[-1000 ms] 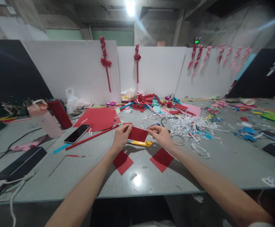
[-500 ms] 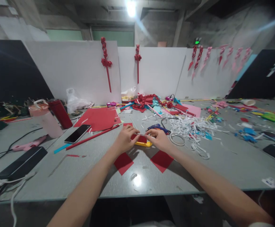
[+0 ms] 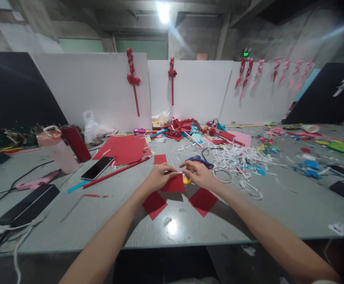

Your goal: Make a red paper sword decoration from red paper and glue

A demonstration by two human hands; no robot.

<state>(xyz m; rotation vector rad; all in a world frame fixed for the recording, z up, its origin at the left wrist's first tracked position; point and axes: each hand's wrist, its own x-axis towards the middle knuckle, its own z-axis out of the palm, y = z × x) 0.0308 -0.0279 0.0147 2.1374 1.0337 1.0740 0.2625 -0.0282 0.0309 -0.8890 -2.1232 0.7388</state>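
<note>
Pinching, left hand point(image 3: 159, 177): fingers nearly closed on the upper edge of a red paper piece point(image 3: 174, 184), presumably steadying it. Right hand point(image 3: 199, 173): part-curled, fingertips beside that edge; I cannot tell its grip. Forearms angled inward, above two red squares point(image 3: 203, 202).

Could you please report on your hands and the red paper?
Left hand holding red paper. Right hand close by its top corner, grip unclear. Yellow tool behind paper, partly hidden.

Red paper point(image 3: 173, 184), apparently held up flat.
</note>
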